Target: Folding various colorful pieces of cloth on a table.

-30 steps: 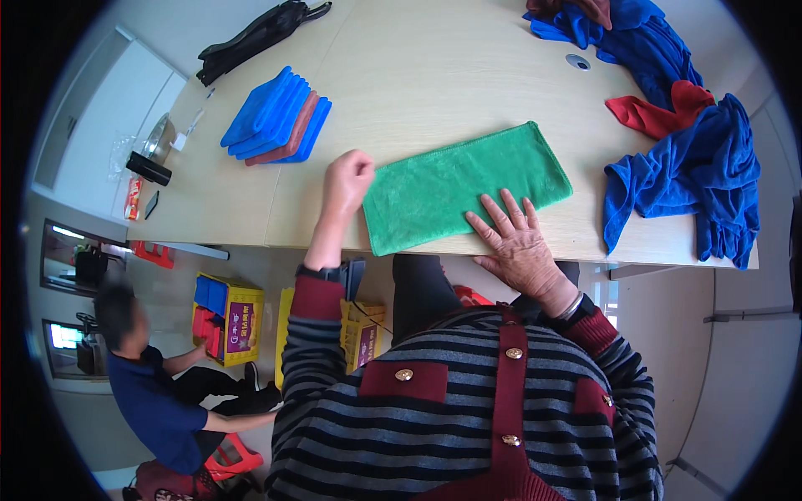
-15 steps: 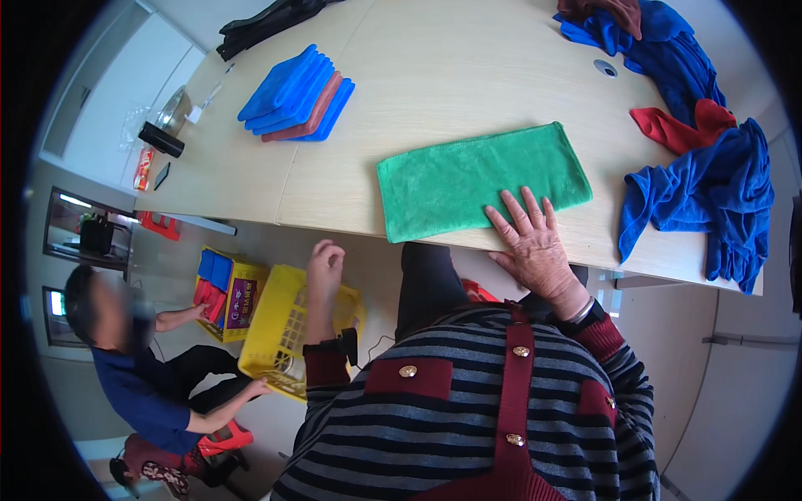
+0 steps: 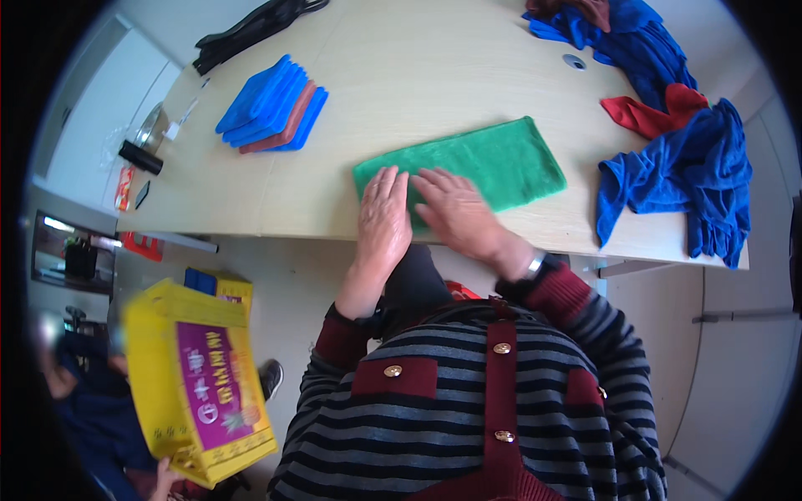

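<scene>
The green cloth [image 3: 493, 163], folded into a long rectangle, lies flat at the centre of the frame by the near edge of the desk [image 3: 434, 67]. Its long axis slants gently from lower left up to the right; one short end faces right, and the lower-left corner is hidden by the hands. The left hand [image 3: 384, 213] is flat at the left end, fingers straight and close together. The right hand [image 3: 459, 213], slightly blurred, is also flat beside it, fingers extended and a little apart; neither pinches anything.

At the lower left of the frame, a yellow crate [image 3: 146, 367] is tilted, with a co-worker's hand [image 3: 165, 474] at its lower end; its contents cannot be made out. Behind it, a second yellow crate [image 3: 236, 289], partly hidden, holds something blue [image 3: 200, 280]. A metal bowl [image 3: 151, 127] sits at the desk's left side, contents unclear.
</scene>
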Demonstrator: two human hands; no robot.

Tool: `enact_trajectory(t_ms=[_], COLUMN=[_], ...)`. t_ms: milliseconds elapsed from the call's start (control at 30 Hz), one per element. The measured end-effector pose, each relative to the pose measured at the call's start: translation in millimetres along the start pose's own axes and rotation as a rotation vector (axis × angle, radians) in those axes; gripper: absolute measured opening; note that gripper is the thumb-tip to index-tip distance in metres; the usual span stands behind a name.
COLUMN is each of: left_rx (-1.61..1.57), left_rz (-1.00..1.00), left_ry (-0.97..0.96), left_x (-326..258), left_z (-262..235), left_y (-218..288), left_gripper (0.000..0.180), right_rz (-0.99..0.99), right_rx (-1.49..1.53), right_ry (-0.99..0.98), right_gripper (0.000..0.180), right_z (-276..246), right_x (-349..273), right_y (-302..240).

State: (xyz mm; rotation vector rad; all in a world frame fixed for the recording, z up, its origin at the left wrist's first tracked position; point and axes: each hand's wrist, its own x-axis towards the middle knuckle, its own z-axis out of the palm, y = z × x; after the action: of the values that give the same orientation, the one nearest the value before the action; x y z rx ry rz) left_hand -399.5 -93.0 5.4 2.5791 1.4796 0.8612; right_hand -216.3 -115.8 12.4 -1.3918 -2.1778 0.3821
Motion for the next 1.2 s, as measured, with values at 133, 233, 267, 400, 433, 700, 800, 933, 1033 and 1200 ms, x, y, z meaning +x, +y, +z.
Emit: enact_trajectory(t_ms=[133,233,267,400,433,700,800,933,1033,1200], left_rx=[0.126,0.14,0.147,0.165,0.174,0.151,0.153,0.187,0.182,0.161], left_rz=[0.016,-0.052,-0.051,-0.063,-0.078,-0.102,-0.099,-0.108,-0.114,-0.127], left_ry=[-0.101,-0.161,-0.156,-0.17,-0.194,-0.237,-0.231,-0.235,-0.268,-0.242], left_x=[11,2,1,-1,-1,2,5,16,16,5], left_z=[37,40,38,36,36,37,33,30,30,25], left_y=[-1,-5,-5,-5,-5,-9,-9,-5,-6,-14], left_gripper=[0.05,0.058,0.06,0.064,0.065,0.065,0.065,0.065,0.065,0.065], right_rz=[0.062,0.092,0.108,0.249,0.255,0.527,0.355,0.132,0.2,0.279], right_rx=[-0.133,-0.274,-0.321,-0.457,-0.461,-0.578,-0.798,-0.63,-0.466,-0.419], right_ry=[0.03,0.042,0.06,0.053,0.054,-0.109,-0.093,-0.214,-0.185,-0.148], right_gripper=[0.055,0.058,0.06,0.062,0.062,0.064,0.064,0.066,0.068,0.071], right_z=[23,15,8,-28,-34,-88,-77,-55,-47,-59], right_x=[0,-12,-18,-31,-32,-23,-11,12,9,5], right_y=[10,33,45,100,111,150,127,95,116,139])
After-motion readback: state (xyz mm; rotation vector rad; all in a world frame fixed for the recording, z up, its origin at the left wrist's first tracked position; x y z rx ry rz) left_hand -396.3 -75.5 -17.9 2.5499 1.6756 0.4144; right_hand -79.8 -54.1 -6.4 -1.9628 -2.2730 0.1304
